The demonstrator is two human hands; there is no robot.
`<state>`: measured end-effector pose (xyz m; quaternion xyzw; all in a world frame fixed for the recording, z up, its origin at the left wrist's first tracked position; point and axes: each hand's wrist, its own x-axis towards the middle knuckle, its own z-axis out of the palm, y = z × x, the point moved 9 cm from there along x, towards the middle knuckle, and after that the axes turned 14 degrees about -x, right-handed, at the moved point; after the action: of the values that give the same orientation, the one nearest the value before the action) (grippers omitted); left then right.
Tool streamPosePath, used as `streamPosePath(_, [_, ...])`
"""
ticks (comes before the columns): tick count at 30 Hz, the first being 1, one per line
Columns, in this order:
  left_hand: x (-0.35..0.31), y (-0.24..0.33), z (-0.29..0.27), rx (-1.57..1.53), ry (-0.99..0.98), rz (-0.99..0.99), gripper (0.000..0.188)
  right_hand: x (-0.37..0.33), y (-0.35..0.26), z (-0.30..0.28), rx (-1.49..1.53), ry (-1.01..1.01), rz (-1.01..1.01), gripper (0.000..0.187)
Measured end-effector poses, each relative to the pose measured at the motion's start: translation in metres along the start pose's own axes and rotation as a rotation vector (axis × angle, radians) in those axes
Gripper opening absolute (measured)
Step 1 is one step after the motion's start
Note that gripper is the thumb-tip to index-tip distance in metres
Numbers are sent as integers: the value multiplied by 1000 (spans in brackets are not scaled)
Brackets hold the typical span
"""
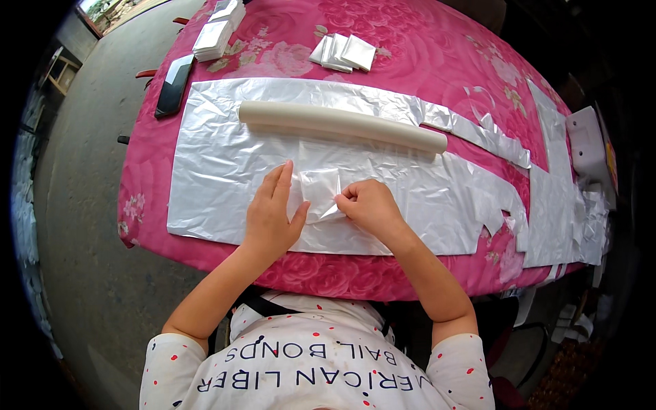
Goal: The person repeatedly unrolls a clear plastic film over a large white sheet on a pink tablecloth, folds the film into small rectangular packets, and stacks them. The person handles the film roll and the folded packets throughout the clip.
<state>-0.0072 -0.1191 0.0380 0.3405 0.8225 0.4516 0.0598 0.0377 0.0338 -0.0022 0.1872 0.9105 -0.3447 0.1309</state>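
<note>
A small square of thin, translucent plastic film lies in front of me on a large sheet of silvery-white plastic. My right hand pinches the square's near right corner between thumb and fingertips, and that corner is lifted. On the square's left side rests my left hand, flat with fingers stretched out and the thumb apart, near its edge. Just beyond both hands, a long beige tube lies across the sheet, slanting down to the right.
A pink floral cloth covers the table. At the back are folded film squares and a stack of white packets. A dark phone lies left. Torn silvery sheeting and a white container are at the right.
</note>
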Motion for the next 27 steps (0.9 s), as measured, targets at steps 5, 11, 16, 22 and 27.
streamPosePath(5, [-10, 24, 47, 298, -222, 215, 75, 1, 4, 3, 24, 29, 9, 21])
streamPosePath(11, [-11, 10, 66, 280, -273, 115, 95, -5, -7, -5, -93, 75, -45, 19])
streamPosePath(16, [-13, 10, 66, 266, -272, 138, 100, -21, -7, -11, -222, 114, -80, 21])
streamPosePath(22, [-18, 9, 43, 124, -128, 158, 97, -39, -47, -13, -612, 257, -366, 35])
streamPosePath(27, [-68, 2, -3, -414, -116, -143, 62, -18, -84, 16, -574, 457, -821, 54])
